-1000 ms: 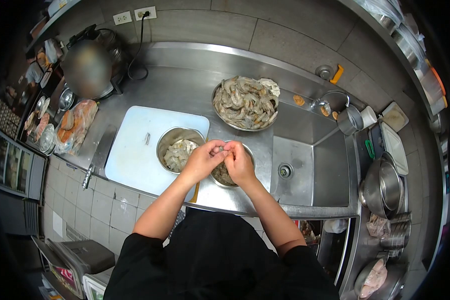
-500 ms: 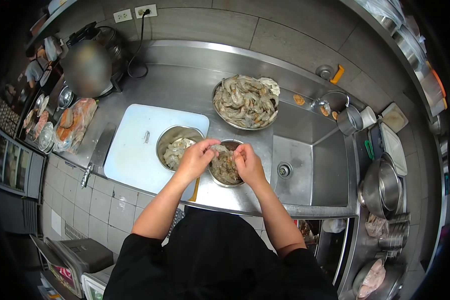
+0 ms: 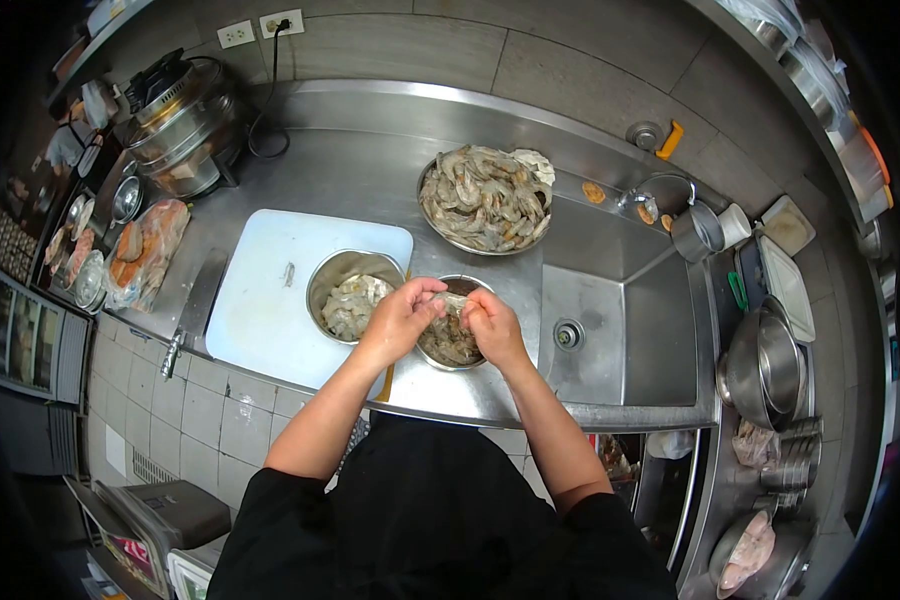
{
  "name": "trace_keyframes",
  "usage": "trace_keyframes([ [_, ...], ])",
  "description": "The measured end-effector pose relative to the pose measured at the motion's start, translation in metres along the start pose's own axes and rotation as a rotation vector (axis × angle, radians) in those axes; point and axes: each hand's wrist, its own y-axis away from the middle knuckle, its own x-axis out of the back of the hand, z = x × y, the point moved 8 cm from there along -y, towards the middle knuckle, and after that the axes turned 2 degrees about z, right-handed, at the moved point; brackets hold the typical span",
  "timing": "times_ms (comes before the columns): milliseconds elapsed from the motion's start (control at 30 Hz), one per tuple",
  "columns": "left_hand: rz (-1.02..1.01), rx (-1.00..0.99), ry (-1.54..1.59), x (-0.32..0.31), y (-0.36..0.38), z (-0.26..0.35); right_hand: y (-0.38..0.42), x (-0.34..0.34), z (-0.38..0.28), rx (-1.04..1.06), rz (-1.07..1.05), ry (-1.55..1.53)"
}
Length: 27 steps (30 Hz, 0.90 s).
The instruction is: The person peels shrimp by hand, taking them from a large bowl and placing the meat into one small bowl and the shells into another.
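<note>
My left hand (image 3: 400,318) and right hand (image 3: 495,328) pinch one shrimp (image 3: 454,303) between them; a slick surface could let it slip into the near right bowl (image 3: 449,366) below.

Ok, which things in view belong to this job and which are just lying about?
Likely in the job:
- left hand, right hand
- held shrimp
- bowl beneath the hands
- left bowl
- heaped shrimp
- board, under left bowl

Seemingly lying about:
- knife
- bagged fish
- cooker
- nested bowls
</note>
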Motion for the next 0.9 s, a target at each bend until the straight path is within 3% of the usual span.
trace_keyframes([
  [167,-0.026,0.014,0.030,-0.002,0.001,-0.004,0.005,0.021,0.017,-0.030,0.193,-0.018],
  [300,-0.033,0.066,0.147,0.002,-0.001,0.000,0.007,0.032,0.007,-0.069,0.142,0.069],
  [367,-0.041,0.075,0.192,-0.001,-0.003,-0.001,0.007,0.023,-0.007,0.138,0.085,0.582],
  [500,-0.084,0.031,0.223,-0.010,-0.011,-0.006,0.009,0.009,-0.022,0.087,0.023,0.453],
  [600,-0.117,-0.006,0.274,-0.016,-0.013,-0.007,0.008,-0.010,-0.009,-0.054,-0.104,-0.093],
  [733,-0.101,0.032,0.268,-0.017,-0.013,-0.006,0.007,-0.011,0.008,-0.168,-0.090,-0.154],
  [800,-0.034,0.026,0.356,-0.011,-0.014,-0.004,0.007,0.003,-0.015,0.165,0.070,0.075],
  [900,0.020,0.054,0.399,-0.005,-0.013,-0.001,0.010,0.006,-0.003,0.017,0.032,0.119],
])
